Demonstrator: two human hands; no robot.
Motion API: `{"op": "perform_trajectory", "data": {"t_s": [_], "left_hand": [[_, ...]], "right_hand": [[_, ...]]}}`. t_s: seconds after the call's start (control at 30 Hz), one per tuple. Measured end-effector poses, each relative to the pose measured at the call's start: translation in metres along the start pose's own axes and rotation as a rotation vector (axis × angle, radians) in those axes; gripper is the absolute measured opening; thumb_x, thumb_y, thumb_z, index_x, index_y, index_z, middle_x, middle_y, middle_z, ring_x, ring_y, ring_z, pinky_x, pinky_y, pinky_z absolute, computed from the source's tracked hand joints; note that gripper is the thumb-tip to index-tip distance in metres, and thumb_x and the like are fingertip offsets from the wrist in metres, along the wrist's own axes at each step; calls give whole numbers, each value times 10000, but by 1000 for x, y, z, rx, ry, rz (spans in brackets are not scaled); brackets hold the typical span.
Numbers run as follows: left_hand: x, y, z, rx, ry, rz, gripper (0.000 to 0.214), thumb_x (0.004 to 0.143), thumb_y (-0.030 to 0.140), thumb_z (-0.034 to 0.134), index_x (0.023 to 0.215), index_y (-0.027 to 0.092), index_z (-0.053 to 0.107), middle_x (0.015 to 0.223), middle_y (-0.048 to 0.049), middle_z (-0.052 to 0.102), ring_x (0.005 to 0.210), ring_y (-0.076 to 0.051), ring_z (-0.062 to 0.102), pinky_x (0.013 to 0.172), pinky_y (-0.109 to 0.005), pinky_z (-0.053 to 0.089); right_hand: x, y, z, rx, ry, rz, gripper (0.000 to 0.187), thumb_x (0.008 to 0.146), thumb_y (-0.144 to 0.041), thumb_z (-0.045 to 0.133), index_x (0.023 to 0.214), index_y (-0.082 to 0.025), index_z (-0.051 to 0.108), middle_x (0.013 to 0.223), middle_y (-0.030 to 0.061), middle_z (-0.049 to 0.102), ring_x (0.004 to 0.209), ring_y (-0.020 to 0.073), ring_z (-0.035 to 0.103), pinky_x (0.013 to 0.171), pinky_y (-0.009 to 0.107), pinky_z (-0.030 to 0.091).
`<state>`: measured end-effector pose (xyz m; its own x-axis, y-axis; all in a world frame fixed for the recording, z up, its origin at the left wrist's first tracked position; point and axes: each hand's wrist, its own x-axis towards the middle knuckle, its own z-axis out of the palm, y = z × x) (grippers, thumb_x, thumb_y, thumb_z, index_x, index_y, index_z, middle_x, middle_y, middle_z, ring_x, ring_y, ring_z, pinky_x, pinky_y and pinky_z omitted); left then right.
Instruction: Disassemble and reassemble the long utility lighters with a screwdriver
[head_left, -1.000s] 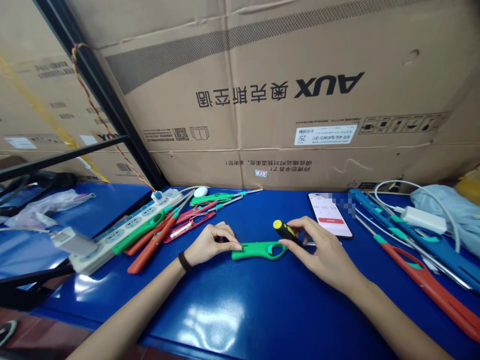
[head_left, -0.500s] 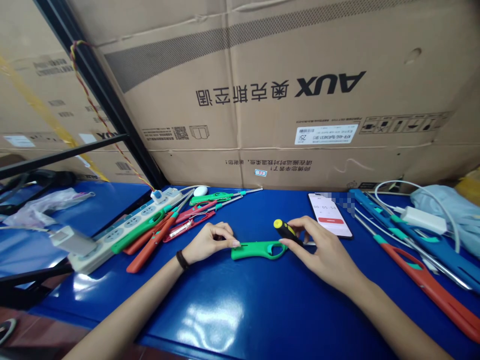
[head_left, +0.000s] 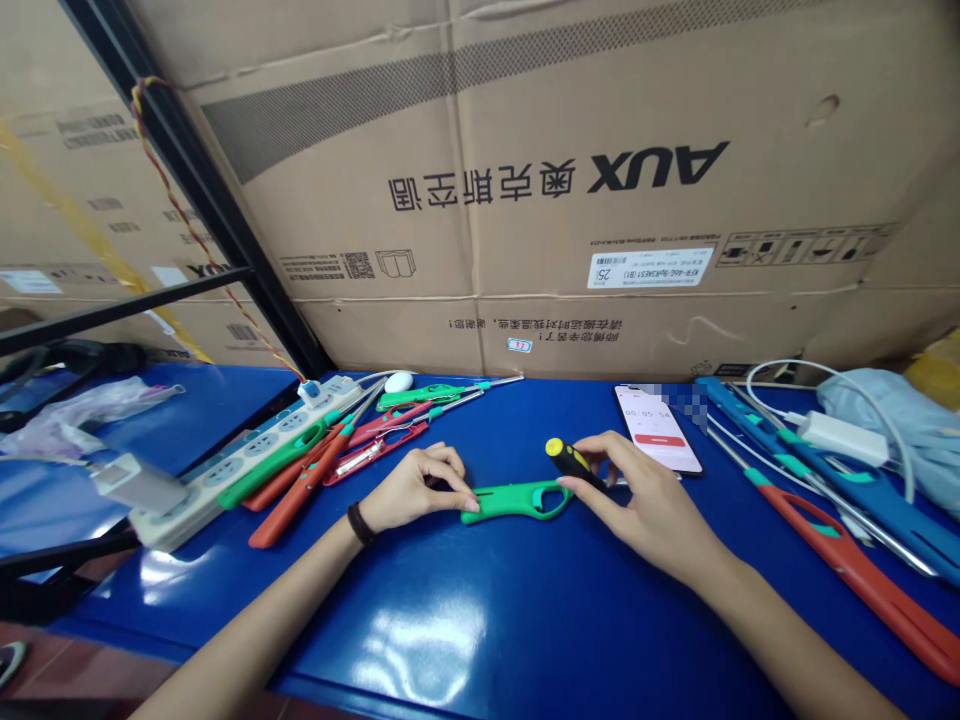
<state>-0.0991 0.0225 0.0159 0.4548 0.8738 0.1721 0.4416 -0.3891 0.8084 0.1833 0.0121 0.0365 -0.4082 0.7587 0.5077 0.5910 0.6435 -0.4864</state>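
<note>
right hand (head_left: pixel 645 505) still holds screwdriver (head_left: pixel 574 463) beside green lighter (head_left: pixel 517 502).

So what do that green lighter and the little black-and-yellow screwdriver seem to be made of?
The green lighter body looks like moulded plastic: smooth, lightly glossy, with rounded edges and an even colour. The screwdriver handle, black with a yellow end, also looks like shiny hard plastic, though a rubbery coating can't be ruled out from here.

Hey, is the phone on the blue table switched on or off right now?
On: the phone has a lit white screen showing timer digits and a red button, and it lies just beyond the right hand.
</note>
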Motion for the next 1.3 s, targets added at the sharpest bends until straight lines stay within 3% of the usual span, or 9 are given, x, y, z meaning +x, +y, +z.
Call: {"op": "perform_trajectory", "data": {"t_s": [0.27,0.4,0.57,0.73,0.87,1.3], "left_hand": [[-4,7,-7,164,-76,62,472,568,419,818,974,215,688,925,-42,580,836,-181,522,765,-288,424],[-4,6,-4,234,-110,82,438,614,388,797,996,216,670,945,-47,597,861,-192,529,795,-303,427],[-4,5,0,232,-148,128,411,658,353,774,1035,224,673,977,-52,604,916,-206,531,841,-318,415],[-5,3,2,209,-142,141,384,675,349,759,1024,210,681,983,-57,604,940,-217,535,867,-326,417],[-5,3,2,221,-146,154,379,685,363,749,1029,216,687,917,-54,604,928,-220,541,872,-323,419],[-3,3,2,234,-142,158,378,684,417,743,983,192,691,877,-45,622,824,-183,553,792,-288,429]], "right_hand": [[1,-3,-3,20,96,52,256,852,-426,560,1012,-227,546,912,48,655,757,187,643,663,295,525],[8,-17,-2,339,188,221,289,823,-418,600,1021,-231,502,954,61,683,788,198,679,656,303,573],[31,-43,12,709,46,186,350,842,-392,573,1086,-226,385,938,70,697,832,207,688,721,352,586],[51,-55,35,671,-69,95,339,856,-371,545,1113,-226,377,961,56,692,843,199,684,717,339,581],[55,-55,45,600,-91,61,336,870,-364,528,1137,-229,375,955,50,690,853,195,683,730,340,576],[59,-56,31,589,-124,78,336,863,-371,530,1108,-226,351,968,82,691,850,222,690,707,352,589]]}}
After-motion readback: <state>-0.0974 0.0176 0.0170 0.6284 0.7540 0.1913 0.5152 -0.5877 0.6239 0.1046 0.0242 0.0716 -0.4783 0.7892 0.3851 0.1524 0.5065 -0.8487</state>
